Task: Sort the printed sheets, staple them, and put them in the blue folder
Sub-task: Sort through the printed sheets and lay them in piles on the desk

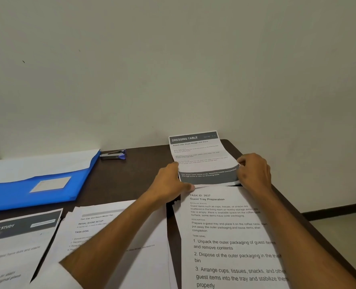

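Here, both forearms reach fwd over the sheet piles at the near desk (pixel 143 170) edge. The left hand (pixel 168 184) and right hand (pixel 254 172), fingers curled, pinch the side edges of the "Dressing Table" sheet (pixel 200 157), lifted near the far right corner. The blue folder (pixel 37 184) lies at the left edge, w/ the stapler (pixel 113 154) just beside it at the far edge.

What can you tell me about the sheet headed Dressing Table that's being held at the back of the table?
The Dressing Table sheet is white printed paper with a dark grey header band, small text lines, and a dark grey band near its lower edge. It curves upward, its top edge leaning against the wall. The left hand and right hand grip its lower side edges. It sits near the table's far right corner, just beyond the Guest Tray Preparation sheet.
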A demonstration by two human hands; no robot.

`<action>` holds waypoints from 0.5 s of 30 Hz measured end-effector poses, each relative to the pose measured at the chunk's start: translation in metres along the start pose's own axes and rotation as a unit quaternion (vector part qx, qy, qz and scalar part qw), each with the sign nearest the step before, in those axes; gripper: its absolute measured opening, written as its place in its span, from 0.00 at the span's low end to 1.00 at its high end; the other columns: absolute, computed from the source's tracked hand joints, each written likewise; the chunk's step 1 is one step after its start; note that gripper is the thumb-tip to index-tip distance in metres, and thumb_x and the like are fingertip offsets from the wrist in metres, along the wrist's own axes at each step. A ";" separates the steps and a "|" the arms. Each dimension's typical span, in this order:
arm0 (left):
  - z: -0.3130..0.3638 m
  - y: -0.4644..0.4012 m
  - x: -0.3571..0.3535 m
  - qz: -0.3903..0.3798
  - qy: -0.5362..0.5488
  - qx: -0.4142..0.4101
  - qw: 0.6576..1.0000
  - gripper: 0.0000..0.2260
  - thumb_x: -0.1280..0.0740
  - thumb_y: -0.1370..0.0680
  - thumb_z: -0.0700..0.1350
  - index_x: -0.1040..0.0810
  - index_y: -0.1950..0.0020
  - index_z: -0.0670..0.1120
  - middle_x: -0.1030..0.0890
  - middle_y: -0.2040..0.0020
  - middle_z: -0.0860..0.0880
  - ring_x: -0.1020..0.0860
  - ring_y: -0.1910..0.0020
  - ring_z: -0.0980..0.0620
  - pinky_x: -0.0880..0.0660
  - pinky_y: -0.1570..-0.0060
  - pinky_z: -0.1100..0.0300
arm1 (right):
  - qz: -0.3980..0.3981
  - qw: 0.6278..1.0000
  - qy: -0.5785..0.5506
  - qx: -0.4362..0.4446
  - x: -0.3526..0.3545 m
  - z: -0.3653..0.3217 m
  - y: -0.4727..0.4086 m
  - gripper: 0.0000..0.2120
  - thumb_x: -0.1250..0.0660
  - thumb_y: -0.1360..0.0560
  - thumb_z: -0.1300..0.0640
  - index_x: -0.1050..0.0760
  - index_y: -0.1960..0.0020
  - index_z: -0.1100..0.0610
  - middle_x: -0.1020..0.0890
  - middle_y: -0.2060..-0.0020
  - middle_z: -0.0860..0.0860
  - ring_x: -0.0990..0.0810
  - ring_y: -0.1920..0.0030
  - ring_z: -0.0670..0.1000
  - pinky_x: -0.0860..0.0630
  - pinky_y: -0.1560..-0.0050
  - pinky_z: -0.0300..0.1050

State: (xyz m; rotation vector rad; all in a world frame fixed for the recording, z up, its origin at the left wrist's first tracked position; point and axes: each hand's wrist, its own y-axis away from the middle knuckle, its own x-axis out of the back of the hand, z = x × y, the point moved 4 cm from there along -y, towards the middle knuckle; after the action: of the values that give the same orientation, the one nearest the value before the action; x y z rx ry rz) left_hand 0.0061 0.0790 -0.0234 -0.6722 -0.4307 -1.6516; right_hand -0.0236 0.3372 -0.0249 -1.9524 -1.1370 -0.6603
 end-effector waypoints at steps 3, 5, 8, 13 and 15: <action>-0.001 0.002 -0.003 -0.006 -0.026 -0.005 1.000 0.20 0.21 0.25 0.46 0.23 0.36 0.50 0.16 0.42 0.57 0.17 0.47 0.56 0.17 0.45 0.55 | 0.005 1.000 0.003 0.002 -0.004 0.004 -0.001 0.07 0.32 0.20 0.66 0.15 0.45 0.63 0.16 0.45 0.60 0.19 0.47 0.60 0.26 0.56 0.47; -0.001 0.003 -0.004 -0.013 -0.032 -0.017 0.999 0.20 0.22 0.24 0.46 0.24 0.35 0.50 0.17 0.41 0.57 0.17 0.47 0.57 0.18 0.46 0.56 | 0.003 1.000 0.015 0.002 -0.008 0.009 -0.004 0.07 0.30 0.21 0.66 0.15 0.46 0.62 0.15 0.46 0.60 0.19 0.49 0.59 0.26 0.57 0.47; -0.002 0.007 -0.006 -0.016 -0.037 -0.032 0.999 0.20 0.24 0.22 0.46 0.25 0.33 0.50 0.17 0.40 0.56 0.18 0.49 0.60 0.20 0.47 0.61 | 0.010 1.000 0.026 0.003 -0.012 0.015 -0.007 0.08 0.31 0.21 0.68 0.14 0.49 0.61 0.15 0.49 0.58 0.21 0.55 0.57 0.26 0.59 0.46; -0.002 0.015 -0.005 -0.043 -0.015 -0.010 0.999 0.24 0.27 0.20 0.47 0.31 0.27 0.50 0.18 0.36 0.56 0.19 0.44 0.58 0.21 0.43 0.63 | 0.022 1.000 0.004 -0.012 -0.011 0.015 -0.006 0.08 0.29 0.21 0.63 0.15 0.42 0.61 0.14 0.46 0.58 0.17 0.47 0.59 0.28 0.53 0.44; 0.004 0.020 -0.001 -0.063 0.001 0.005 0.998 0.24 0.29 0.19 0.43 0.35 0.26 0.51 0.21 0.31 0.55 0.22 0.32 0.49 0.26 0.28 0.51 | 0.033 0.999 0.001 -0.016 -0.007 0.014 -0.006 0.10 0.29 0.20 0.61 0.16 0.40 0.61 0.15 0.45 0.59 0.17 0.45 0.58 0.27 0.51 0.44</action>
State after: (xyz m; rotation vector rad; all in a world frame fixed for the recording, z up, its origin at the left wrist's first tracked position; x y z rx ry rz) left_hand 0.0260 0.0784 -0.0230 -0.6470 -0.4894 -1.7680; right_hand -0.0313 0.3468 -0.0361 -2.0075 -1.0626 -0.6487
